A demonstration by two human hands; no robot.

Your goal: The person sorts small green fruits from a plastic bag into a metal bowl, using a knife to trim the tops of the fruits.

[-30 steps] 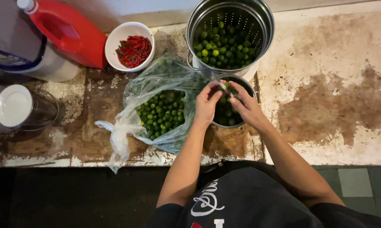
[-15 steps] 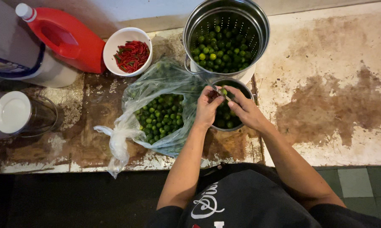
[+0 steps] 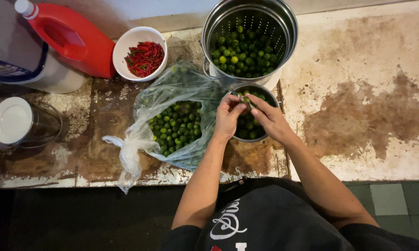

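My left hand (image 3: 228,116) and my right hand (image 3: 270,118) meet over a small dark metal bowl (image 3: 266,136) of small green fruits. Both sets of fingertips pinch one small green fruit (image 3: 246,100) above the bowl's far rim. A clear plastic bag (image 3: 172,125) full of the same green fruits lies open just left of my left hand. Behind the bowl stands a tall perforated steel colander (image 3: 283,18) holding many green fruits.
A white bowl of red chillies (image 3: 144,53) sits at the back left, beside a red jug (image 3: 72,39). A white container (image 3: 32,69) and a glass jar with a white lid (image 3: 12,121) stand far left. The stained counter (image 3: 358,107) stretches right; its front edge runs below.
The view has shifted slightly. My hands stay together over the small bowl, fingers working on a green fruit; the bag and colander have not moved.
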